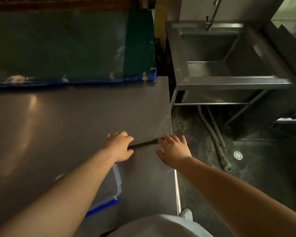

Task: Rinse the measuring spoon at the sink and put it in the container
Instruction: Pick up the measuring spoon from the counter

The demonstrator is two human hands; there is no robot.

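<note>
- Spoon [144, 144], dark and thin, lies on the worktop [67, 117] near its right edge, between both hands.
- Left hand [120, 146] covers one end; its grip is unclear.
- Right hand [173, 148] is spread open at the other.
- Best pinch the handle firmly before lifting toward the sink [229, 81].

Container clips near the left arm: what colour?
Blue clips on a clear container; seen in the head view, partly hidden by the arm.

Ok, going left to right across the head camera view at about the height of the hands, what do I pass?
Bare counter → left hand → dark spoon handle → right hand → grey drain hoses → round floor drain.
</note>
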